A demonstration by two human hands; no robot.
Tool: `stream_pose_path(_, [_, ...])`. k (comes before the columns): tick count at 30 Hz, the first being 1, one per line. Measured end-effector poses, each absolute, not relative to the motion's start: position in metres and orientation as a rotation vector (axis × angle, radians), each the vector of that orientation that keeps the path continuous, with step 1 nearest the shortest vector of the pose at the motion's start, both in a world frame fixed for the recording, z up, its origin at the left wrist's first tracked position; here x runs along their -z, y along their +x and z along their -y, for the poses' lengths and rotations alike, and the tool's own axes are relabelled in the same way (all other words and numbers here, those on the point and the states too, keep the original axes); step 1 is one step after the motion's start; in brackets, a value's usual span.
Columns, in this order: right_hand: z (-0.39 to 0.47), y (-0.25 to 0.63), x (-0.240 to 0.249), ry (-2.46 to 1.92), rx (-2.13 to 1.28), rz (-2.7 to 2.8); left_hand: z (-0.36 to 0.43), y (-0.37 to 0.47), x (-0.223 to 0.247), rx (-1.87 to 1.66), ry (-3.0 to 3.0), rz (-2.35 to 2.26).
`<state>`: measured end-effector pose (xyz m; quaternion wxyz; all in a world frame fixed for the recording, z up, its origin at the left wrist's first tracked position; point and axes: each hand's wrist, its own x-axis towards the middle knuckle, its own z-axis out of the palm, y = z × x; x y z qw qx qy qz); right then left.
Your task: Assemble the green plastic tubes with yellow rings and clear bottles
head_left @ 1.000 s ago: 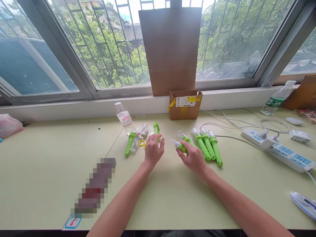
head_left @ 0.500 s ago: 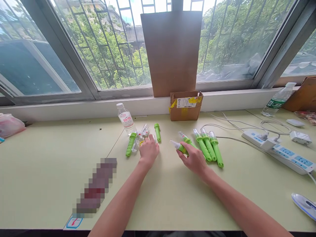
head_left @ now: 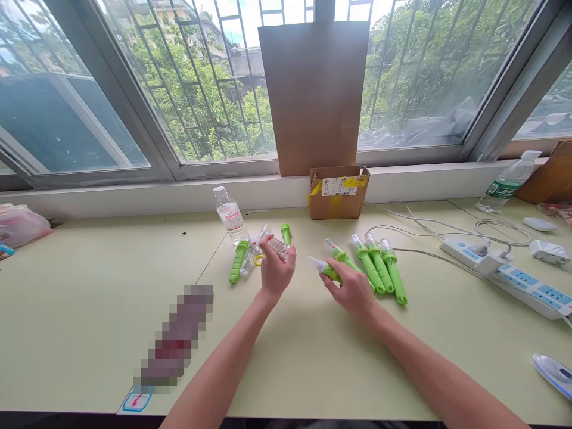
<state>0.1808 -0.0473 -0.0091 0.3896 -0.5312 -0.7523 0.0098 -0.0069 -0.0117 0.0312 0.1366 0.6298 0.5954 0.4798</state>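
Between its thumb and fingers, my left hand [head_left: 276, 271] holds a clear plastic tube [head_left: 279, 248], raised over the table. My right hand [head_left: 351, 286] is closed around a green stick with a white tip [head_left: 318, 263], which points left. Left of my left hand lie a green stick [head_left: 238, 262], clear tubes [head_left: 248, 260] and a yellow ring [head_left: 258, 260]. Another green stick [head_left: 286, 233] lies just behind that hand. Several green sticks with clear caps [head_left: 379, 265] lie beside and behind my right hand.
A water bottle [head_left: 231, 217] stands behind the tubes. An open cardboard box [head_left: 337, 205] sits by the window ledge. At the right are a power strip [head_left: 513, 277], cables and a second bottle [head_left: 504, 185]. A blurred-out item [head_left: 176, 339] lies front left.
My left hand has lifted off the table and turned, now with a clear tube in its fingers. My right hand has hardly moved. The view has shifted slightly.
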Motion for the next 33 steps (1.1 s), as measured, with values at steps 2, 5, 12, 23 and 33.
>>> stream_pose_path(2, [0.048, 0.18, 0.008, -1.351, -0.023, 1.918, 0.018, 0.002, -0.029, -1.634, 1.668, -1.45])
stream_pose_path(5, [0.049, 0.181, 0.007, -1.35, -0.031, 1.925, 0.028, 0.015, -0.023, -1.571, 1.648, -1.125])
stream_pose_path(12, [0.05, 0.185, 0.006, -1.33, -0.083, 1.952, 0.031, 0.023, -0.012, -1.346, 1.518, -1.065])
stream_pose_path(23, [0.053, 0.183, -0.001, -1.133, -0.312, 1.86, 0.031, 0.028, -0.018, -1.254, 1.228, -0.841])
stream_pose_path(33, [0.057, 0.175, -0.004, -1.016, -0.754, 1.613, 0.024, 0.02, -0.019, -1.165, 1.158, -0.856])
